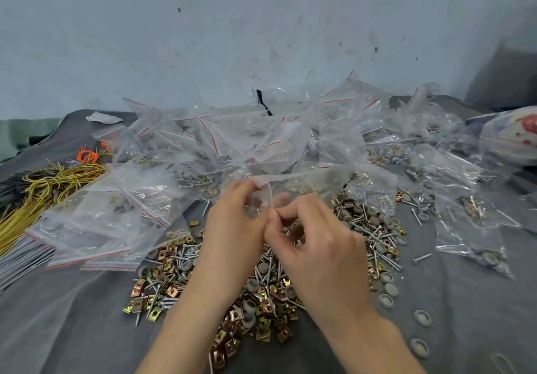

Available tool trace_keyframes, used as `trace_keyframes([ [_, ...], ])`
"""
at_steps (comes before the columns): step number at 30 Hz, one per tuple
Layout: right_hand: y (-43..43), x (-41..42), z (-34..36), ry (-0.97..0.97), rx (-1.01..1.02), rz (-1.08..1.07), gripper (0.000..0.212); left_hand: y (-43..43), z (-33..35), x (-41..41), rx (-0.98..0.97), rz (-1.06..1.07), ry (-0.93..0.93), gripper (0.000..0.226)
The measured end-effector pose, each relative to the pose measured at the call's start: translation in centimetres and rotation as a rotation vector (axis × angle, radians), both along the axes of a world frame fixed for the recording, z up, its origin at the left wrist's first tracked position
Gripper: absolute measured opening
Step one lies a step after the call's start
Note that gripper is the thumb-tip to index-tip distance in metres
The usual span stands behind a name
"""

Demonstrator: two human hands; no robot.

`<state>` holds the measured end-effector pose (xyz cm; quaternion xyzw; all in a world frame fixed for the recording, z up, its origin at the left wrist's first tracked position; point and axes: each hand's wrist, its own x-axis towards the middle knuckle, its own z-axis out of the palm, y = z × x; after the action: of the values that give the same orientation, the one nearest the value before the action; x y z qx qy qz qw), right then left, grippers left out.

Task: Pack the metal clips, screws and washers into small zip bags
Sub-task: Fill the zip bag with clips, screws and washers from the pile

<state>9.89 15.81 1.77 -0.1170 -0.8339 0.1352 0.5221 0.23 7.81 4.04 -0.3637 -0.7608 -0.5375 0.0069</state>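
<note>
Fingertips [246, 187] of the left hand [232, 222] pinch the near corner of one clear zip bag [305, 183], and the right hand [315, 247] curls in just beside it, thumb and forefinger nipping the same plastic at the mouth, so both hands are closed on the bag. It is held up just over the work, its red-lined top edge running off to the right. Whether it is being opened or sealed I cannot tell, nor whether the bits seen through it lie inside or behind. Directly under the hands a broad loose heap is still unpacked: brass-coloured metal clips [171, 257] toward the near side, screws [377, 240] tangled across the right, and grey washers [389, 289] trailing off along the grey cloth [58, 315]. Beyond the hands, a large mound of filled bags [203, 141] spreads along the wall [261, 24], with more filled ones lying to the right. A flat stack of bags [96, 254] at the left looks unused. Yellow wires [52, 181] lie further left. My judgement: well under way, with plenty of bags done, yet a good many more fills are left in that heap.
</note>
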Motion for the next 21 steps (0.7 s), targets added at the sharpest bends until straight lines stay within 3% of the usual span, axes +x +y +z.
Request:
trace_keyframes([
  [3,0.3,0.1,-0.3,-0.016,0.065,0.012,0.017,-0.1,0.1,-0.2,-0.027,-0.061,0.004,0.032],
  [8,0.9,0.3,-0.5,-0.041,0.115,0.114,0.012,-0.6,-0.4,-0.6,0.002,-0.131,-0.142,0.029],
  [12,1.8,0.8,-0.4,-0.175,0.227,0.149,0.059,-0.8,-0.6,-0.4,-0.062,-0.162,-0.195,0.041],
  [15,2.8,1.7,-0.6,-0.327,0.265,0.124,0.079,-1.0,-0.2,0.1,-0.064,-0.222,-0.225,0.031],
  [18,3.3,2.0,-1.0,-0.364,0.296,0.050,0.082,-0.7,0.5,0.9,-0.040,-0.325,-0.227,0.005],
  [21,3.6,1.8,-0.7,-0.314,0.313,0.028,0.071,-0.4,0.1,1.6,-0.129,-0.348,-0.231,0.018],
])
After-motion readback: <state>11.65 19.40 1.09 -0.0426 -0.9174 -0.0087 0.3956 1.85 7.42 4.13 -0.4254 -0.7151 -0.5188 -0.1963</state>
